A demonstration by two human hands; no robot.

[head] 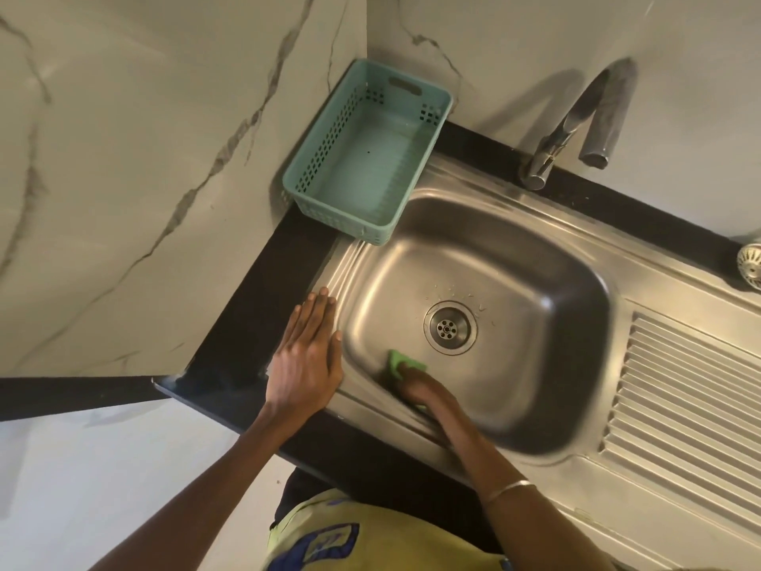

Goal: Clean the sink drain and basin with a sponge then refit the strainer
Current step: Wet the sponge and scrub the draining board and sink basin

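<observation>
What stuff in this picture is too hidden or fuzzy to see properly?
All in the head view:
- Sponge: only a green corner shows; the right hand covers the rest.
- Strainer: cut off by the right edge of the picture.
- Right hand's fingers: blurred, so the exact hold on the sponge is unclear.
- Drain: too small to tell whether it is clean.
- Tap: blurred.

Right hand presses green sponge inside steel basin.
</observation>
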